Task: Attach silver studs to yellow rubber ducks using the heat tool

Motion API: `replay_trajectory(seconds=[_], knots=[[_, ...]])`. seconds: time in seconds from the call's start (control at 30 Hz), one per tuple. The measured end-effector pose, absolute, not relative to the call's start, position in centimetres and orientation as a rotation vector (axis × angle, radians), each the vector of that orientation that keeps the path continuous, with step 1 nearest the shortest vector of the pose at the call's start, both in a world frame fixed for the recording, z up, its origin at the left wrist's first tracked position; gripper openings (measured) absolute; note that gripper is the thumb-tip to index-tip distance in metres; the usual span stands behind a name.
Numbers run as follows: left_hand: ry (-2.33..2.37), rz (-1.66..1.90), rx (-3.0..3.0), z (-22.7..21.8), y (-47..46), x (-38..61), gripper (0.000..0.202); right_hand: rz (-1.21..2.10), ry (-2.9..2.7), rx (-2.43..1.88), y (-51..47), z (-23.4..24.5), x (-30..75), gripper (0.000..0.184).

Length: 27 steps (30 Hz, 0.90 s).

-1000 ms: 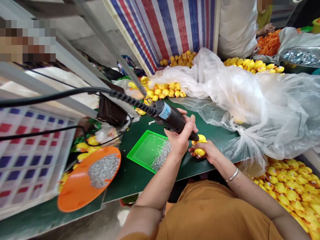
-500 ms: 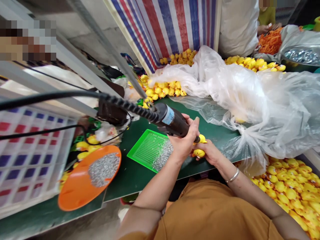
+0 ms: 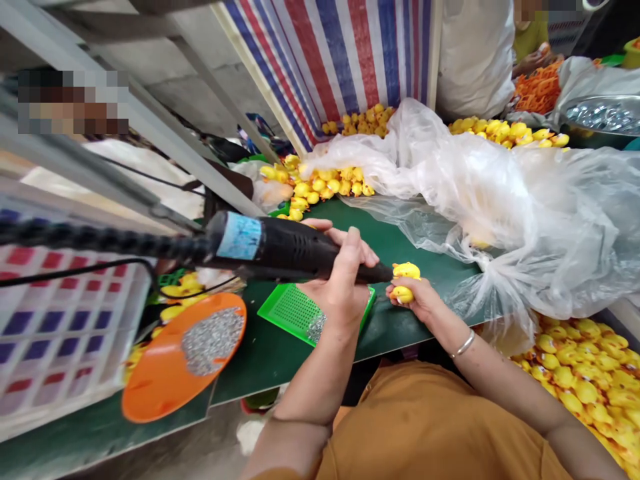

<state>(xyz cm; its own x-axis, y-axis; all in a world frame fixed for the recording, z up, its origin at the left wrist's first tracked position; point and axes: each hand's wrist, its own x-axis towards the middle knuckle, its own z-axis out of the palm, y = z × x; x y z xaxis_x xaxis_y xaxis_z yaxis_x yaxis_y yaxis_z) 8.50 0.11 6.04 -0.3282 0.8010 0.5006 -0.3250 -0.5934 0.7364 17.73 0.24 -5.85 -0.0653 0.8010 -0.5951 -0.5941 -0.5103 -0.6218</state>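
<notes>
My left hand [image 3: 340,283] grips a black rotary tool [image 3: 285,250] with a blue label and a corded end. The tool's thin tip reaches the yellow rubber duck [image 3: 405,283] held in my right hand [image 3: 413,300], meeting it at its side. The duck's fingers-side is partly hidden by my right fingers. Below my left hand lies a bright green perforated tray [image 3: 293,313], partly covered by my hand and wrist, with silvery metal bits [image 3: 316,328] at its edge.
An orange plate [image 3: 150,380] holding silvery bits [image 3: 213,340] sits left of the green table [image 3: 280,363]. Loose yellow ducks [image 3: 580,380] lie heaped at lower right and behind a crumpled plastic sheet [image 3: 500,200]. A co-worker [image 3: 475,60] sits far right, beside a striped tarp [image 3: 340,53].
The rotary tool has swung level and nearer my head, its cord now running straight left. My left hand covers more of the green tray. The duck stays in my right hand.
</notes>
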Motion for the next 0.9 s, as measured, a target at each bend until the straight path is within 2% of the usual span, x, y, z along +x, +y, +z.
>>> replay_trajectory(seconds=[0.27, 0.5, 0.9], knots=[[0.632, 1.878, 1.128, 4.7, -0.8, 8.0, 0.037, 1.813, -0.145, -1.064, 0.2, -5.1, 18.0, 0.014], [0.673, 1.837, 1.152, 3.5, -0.5, 8.7, 0.035, 1.792, -0.262, -0.973, 0.0, -4.6, 18.3, 0.02], [0.686, 1.772, 1.193, 2.9, -0.7, 8.2, 0.034, 1.857, -0.318, -0.961, -0.3, -4.1, 18.7, 0.017]])
